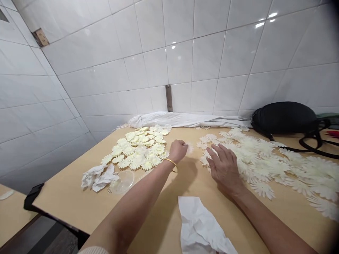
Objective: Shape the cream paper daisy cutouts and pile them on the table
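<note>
My left hand [178,151], with a gold bangle on its wrist, is closed in a pinch above the middle of the table. A thin, pale, blurred flower piece [190,147] shows at its fingertips. To its left lies a heap of yellowish-white artificial flower pieces [143,150]. My right hand [224,165] is open, its fingers spread over the near-left edge of a wider spread of white artificial flower pieces [261,155]. Whether its fingertips touch a piece is hard to make out.
A clear round plastic lid or dish [124,181] sits beside crumpled white tissue [99,176] at the left. Another white paper sheet [202,225] lies in front. Along the tiled wall [177,63] runs white cloth [164,119]. A black bag [286,116] rests at back right.
</note>
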A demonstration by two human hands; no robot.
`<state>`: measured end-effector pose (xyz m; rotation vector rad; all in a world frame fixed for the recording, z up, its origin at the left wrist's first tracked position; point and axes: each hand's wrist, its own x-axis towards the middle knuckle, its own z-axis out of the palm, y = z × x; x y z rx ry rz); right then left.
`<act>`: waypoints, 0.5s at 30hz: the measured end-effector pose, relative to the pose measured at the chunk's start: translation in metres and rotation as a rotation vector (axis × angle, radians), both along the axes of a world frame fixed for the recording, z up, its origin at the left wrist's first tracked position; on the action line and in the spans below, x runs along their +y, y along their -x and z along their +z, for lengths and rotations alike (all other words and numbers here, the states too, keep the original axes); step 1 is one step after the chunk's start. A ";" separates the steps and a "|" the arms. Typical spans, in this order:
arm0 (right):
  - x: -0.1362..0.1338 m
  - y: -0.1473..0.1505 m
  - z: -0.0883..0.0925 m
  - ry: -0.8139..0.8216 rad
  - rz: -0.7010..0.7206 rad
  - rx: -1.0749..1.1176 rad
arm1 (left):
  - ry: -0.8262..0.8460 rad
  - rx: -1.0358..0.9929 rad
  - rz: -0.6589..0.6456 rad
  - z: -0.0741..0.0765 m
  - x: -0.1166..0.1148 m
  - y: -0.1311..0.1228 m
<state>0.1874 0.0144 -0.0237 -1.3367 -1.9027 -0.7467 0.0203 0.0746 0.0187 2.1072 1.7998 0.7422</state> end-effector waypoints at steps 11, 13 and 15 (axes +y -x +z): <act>0.006 -0.011 -0.023 0.353 0.062 -0.269 | -0.083 0.357 -0.201 0.012 -0.050 -0.015; 0.007 -0.014 -0.023 0.375 -0.042 -0.273 | -0.091 0.504 -0.129 0.023 -0.058 0.006; 0.006 -0.015 -0.020 0.376 -0.163 -0.252 | -0.084 0.574 -0.067 0.029 -0.067 0.027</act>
